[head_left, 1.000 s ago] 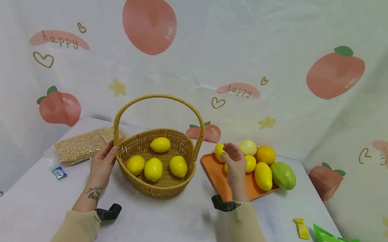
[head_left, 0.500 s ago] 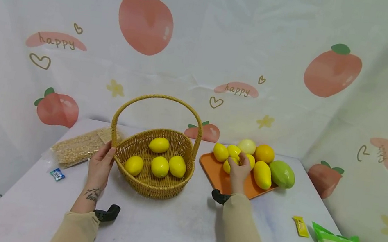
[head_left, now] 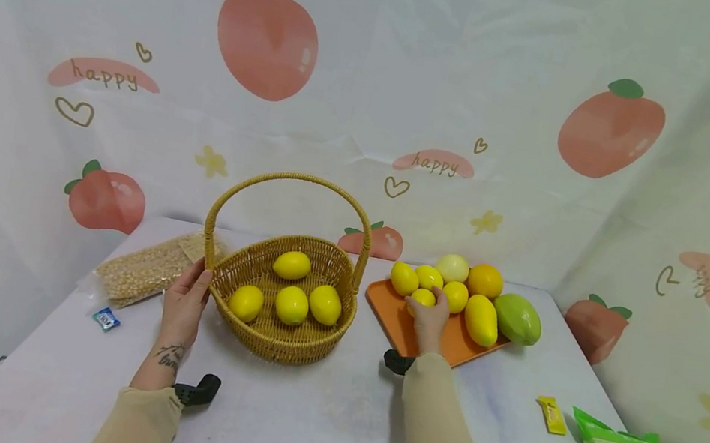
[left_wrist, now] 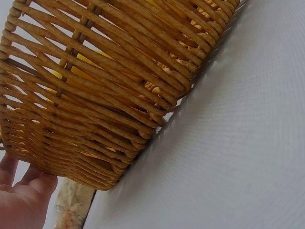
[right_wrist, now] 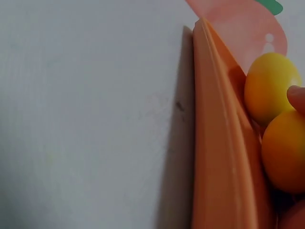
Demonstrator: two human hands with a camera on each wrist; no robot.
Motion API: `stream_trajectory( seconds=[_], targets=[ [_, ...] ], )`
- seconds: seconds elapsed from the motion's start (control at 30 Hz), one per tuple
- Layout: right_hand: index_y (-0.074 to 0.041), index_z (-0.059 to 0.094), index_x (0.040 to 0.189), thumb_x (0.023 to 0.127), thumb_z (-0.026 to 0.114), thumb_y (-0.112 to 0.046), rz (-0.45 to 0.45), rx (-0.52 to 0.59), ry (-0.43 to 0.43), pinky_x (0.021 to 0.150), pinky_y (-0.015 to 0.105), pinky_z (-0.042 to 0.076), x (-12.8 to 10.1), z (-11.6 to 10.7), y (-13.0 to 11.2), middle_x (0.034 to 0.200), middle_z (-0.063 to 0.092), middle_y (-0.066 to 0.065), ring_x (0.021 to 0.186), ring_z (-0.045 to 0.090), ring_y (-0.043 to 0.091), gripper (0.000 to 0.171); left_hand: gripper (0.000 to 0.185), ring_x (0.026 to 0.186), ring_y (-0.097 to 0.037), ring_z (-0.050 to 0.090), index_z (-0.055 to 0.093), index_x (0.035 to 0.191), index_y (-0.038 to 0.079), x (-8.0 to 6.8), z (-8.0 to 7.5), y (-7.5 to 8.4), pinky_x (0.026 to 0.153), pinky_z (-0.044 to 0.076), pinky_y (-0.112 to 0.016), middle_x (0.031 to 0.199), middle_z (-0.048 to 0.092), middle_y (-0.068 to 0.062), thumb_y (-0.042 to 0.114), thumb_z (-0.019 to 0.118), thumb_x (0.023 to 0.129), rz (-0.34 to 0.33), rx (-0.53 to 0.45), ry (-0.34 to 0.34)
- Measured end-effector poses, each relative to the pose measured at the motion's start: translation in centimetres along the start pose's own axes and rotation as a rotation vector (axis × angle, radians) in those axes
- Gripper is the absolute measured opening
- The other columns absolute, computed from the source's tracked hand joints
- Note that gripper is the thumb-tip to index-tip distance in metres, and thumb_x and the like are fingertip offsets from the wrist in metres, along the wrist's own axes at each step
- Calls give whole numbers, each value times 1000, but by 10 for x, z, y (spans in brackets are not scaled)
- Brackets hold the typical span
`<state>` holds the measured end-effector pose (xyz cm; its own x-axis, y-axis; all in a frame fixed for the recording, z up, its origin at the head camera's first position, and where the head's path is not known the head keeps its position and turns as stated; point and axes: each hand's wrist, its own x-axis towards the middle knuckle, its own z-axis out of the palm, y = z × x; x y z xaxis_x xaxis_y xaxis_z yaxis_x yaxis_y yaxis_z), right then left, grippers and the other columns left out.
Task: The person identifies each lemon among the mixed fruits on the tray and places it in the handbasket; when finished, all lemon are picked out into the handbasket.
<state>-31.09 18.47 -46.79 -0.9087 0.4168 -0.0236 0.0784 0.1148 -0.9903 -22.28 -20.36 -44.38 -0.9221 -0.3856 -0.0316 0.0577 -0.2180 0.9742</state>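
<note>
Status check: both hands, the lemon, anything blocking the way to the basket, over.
Left hand rests on basket rim. Right hand grips a lemon on the orange tray. Four lemons in basket; the handle arches over it.

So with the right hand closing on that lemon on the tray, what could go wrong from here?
The right hand grips a lemon packed against other fruit on the orange tray; lifting may nudge the neighbouring lemons off its edge. The basket handle arches over the basket, so the lemon could clip it. The left hand only rests at the rim, so the basket may slide.
</note>
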Motion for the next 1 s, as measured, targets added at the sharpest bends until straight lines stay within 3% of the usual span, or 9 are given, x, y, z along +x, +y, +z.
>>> stream_trajectory(
  seconds=[0.37,0.63,0.9,1.0],
  targets=[
    [-3,39,135,73,65,-8,-68,-43,-98,105,41,32,-3,-11,-10,139,35,18,117,34,30,67,56,118,-4,45,40,141,14,0,1,1,107,33,-28,144,41,-5,35,54,91,8,-4,-2],
    [-6,41,136,81,64,-5,-96,-12,-265,105,38,36,-3,-22,-38,141,38,12,121,37,26,60,55,117,-3,46,41,140,14,0,-1,-2,107,33,-28,143,43,-4,35,55,91,14,-15,1],
    [-4,42,135,84,60,0,-176,40,-461,87,16,44,-26,-34,-60,139,40,10,115,41,19,54,55,118,-4,45,42,140,13,0,0,-1,107,32,-28,142,43,-5,34,54,91,-3,-28,3],
    [-1,43,133,83,60,4,-207,81,-553,82,16,47,-35,-37,-64,137,40,10,109,43,18,54,55,119,-6,45,41,140,14,0,0,-2,108,32,-29,141,43,-4,34,55,91,1,-31,0]
  ],
)
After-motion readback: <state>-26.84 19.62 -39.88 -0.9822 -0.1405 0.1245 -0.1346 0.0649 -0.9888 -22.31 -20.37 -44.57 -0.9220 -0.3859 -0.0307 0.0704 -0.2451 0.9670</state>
